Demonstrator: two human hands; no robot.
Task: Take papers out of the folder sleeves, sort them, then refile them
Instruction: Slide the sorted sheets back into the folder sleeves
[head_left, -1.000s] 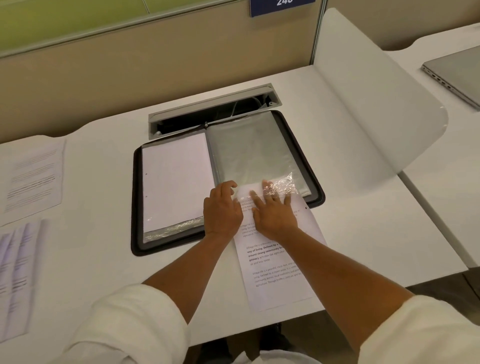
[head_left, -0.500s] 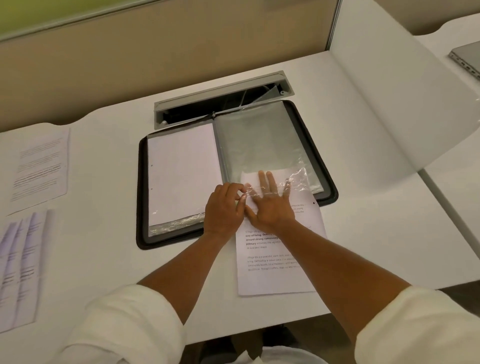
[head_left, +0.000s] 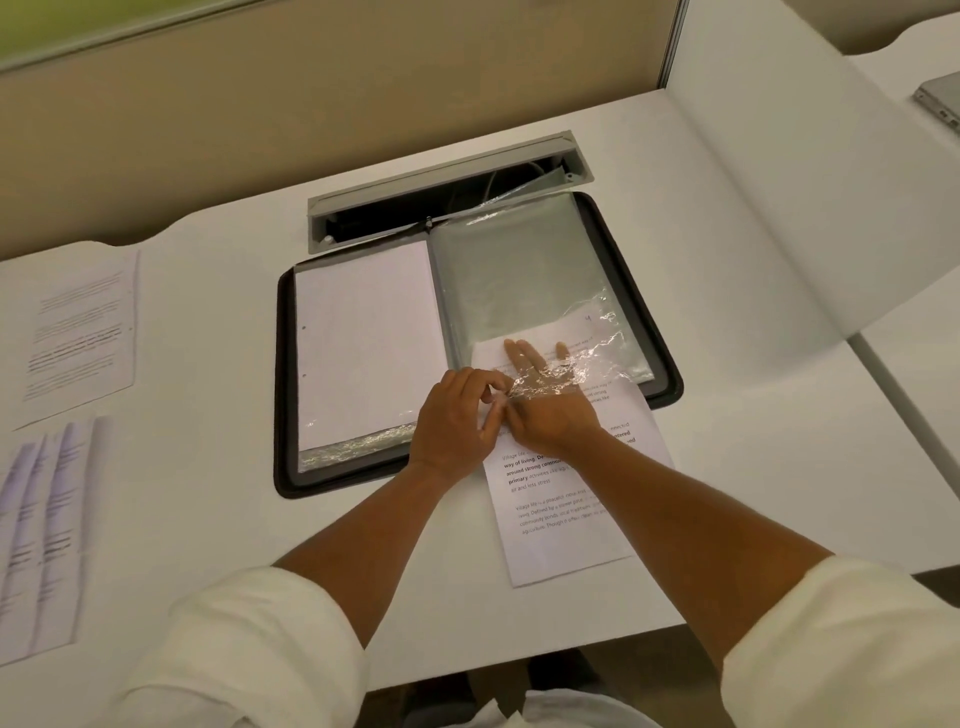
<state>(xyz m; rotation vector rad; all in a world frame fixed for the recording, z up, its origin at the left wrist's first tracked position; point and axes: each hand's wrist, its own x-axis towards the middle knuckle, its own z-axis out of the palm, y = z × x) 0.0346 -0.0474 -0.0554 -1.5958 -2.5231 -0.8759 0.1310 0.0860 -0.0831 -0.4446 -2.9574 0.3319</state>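
A black folder (head_left: 283, 364) lies open on the white desk. Its left page holds a white sheet (head_left: 363, 338) in a clear sleeve. On the right side lies a clear sleeve (head_left: 519, 270). A printed paper (head_left: 566, 519) is partly inside that sleeve, with its lower part out on the desk. My right hand (head_left: 545, 400) lies flat on the paper, its straight fingers under the sleeve's plastic. My left hand (head_left: 457, 421) pinches the sleeve's lower edge beside it.
Two printed sheets lie at the desk's left: one (head_left: 78, 338) farther back, one (head_left: 41, 530) nearer. A grey cable slot (head_left: 441, 182) sits behind the folder. A white divider panel (head_left: 805, 182) stands at the right, a laptop corner (head_left: 940, 101) beyond it.
The paper has slid farther up into the right sleeve, and my right hand's fingers have gone deeper under the plastic. My left hand stays at the sleeve's edge.
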